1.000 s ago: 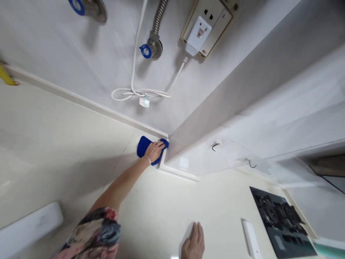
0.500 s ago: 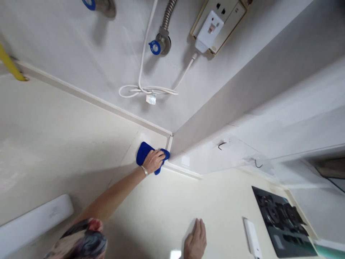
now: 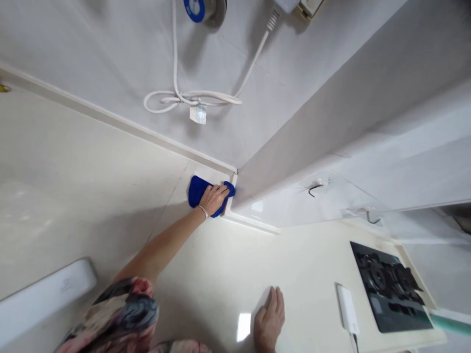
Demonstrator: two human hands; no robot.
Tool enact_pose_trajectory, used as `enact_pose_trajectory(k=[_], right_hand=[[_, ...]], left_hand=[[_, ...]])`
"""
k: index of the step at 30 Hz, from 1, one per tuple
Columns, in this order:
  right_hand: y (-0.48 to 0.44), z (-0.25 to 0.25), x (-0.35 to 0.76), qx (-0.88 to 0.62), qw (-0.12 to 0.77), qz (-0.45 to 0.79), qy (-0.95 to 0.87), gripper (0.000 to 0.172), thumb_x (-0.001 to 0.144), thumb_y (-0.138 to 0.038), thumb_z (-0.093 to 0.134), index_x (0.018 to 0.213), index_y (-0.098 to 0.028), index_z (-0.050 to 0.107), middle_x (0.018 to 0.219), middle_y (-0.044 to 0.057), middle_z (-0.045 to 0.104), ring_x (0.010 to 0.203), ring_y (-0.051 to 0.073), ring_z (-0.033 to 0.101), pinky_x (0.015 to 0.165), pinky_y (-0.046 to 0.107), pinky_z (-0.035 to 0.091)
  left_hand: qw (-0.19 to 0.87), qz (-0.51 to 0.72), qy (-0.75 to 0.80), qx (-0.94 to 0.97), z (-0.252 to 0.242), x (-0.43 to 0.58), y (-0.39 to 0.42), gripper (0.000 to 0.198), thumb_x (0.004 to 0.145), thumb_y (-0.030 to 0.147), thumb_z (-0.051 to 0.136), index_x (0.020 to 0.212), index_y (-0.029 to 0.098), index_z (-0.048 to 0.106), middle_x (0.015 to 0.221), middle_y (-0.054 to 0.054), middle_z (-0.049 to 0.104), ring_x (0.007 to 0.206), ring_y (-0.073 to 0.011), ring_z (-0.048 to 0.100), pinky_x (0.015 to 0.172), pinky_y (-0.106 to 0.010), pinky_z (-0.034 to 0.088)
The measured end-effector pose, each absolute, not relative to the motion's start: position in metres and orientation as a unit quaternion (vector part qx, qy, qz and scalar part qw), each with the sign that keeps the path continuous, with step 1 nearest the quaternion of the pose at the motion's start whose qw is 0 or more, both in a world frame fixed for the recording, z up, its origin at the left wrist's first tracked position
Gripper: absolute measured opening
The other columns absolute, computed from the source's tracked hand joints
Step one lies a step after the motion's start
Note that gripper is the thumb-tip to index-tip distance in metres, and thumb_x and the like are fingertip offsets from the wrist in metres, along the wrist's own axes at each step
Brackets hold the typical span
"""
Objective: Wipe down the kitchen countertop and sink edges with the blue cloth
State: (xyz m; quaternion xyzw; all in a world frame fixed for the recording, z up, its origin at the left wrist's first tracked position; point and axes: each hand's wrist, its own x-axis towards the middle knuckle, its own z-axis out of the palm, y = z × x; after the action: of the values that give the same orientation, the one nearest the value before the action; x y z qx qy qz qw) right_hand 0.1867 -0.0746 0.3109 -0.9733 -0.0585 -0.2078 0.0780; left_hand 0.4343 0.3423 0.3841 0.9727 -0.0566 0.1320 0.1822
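Observation:
My left hand presses a blue cloth onto the pale countertop, at the inner corner where the raised edge strip meets the wall. Its fingers are bent over the cloth, and part of the cloth bunches up against the strip. A bracelet circles that wrist, and a patterned sleeve covers the upper arm. Lower down, my right hand lies on the countertop with fingers stretched out and nothing in it. A bright patch of reflected light shows beside it.
A black gas hob lies at the right, with a white device on a cable near it. A long white object is at the left. Above hang a looped white cord and a blue-capped valve. Hooks stick to the wall.
The view has shifted, so the plug and valve sit higher and partly out of frame. My left hand and the cloth have moved slightly along the corner; the cloth's lower flap is now tucked in.

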Motion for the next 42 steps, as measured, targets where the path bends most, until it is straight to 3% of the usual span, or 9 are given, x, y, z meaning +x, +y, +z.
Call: enact_pose_trajectory(k=[14, 26, 42], right_hand=[[-0.082, 0.308, 0.189, -0.975, 0.099, -0.195, -0.040, 0.062, 0.097, -0.035, 0.036, 0.156, -0.020, 0.047, 0.151, 0.019, 0.051, 0.140, 0.041, 0.048, 0.108, 0.064, 0.048], [-0.069, 0.313, 0.188, -0.977, 0.095, -0.188, -0.030, 0.062, 0.090, -0.020, 0.036, 0.149, -0.005, 0.049, 0.154, 0.025, 0.047, 0.148, 0.036, 0.037, 0.116, 0.060, 0.038], [-0.073, 0.302, 0.192, -0.975, 0.112, -0.189, -0.016, 0.062, 0.092, -0.025, 0.036, 0.149, -0.005, 0.051, 0.154, 0.026, 0.047, 0.146, 0.038, 0.038, 0.114, 0.061, 0.037]], left_hand=[[0.199, 0.138, 0.013, 0.970, 0.383, 0.498, 0.346, 0.041, 0.100, 0.011, 0.037, 0.123, 0.024, 0.069, 0.125, -0.012, 0.070, 0.106, -0.0284, 0.060, 0.086, -0.043, 0.040], [0.227, 0.144, -0.031, 0.963, 0.381, 0.427, 0.339, 0.043, 0.098, 0.013, 0.042, 0.124, 0.026, 0.074, 0.126, -0.012, 0.070, 0.107, -0.0280, 0.060, 0.089, -0.045, 0.042], [0.196, 0.132, -0.041, 0.971, 0.381, 0.351, 0.319, 0.041, 0.100, 0.013, 0.044, 0.126, 0.026, 0.072, 0.123, -0.009, 0.071, 0.103, -0.0256, 0.060, 0.087, -0.041, 0.040]])
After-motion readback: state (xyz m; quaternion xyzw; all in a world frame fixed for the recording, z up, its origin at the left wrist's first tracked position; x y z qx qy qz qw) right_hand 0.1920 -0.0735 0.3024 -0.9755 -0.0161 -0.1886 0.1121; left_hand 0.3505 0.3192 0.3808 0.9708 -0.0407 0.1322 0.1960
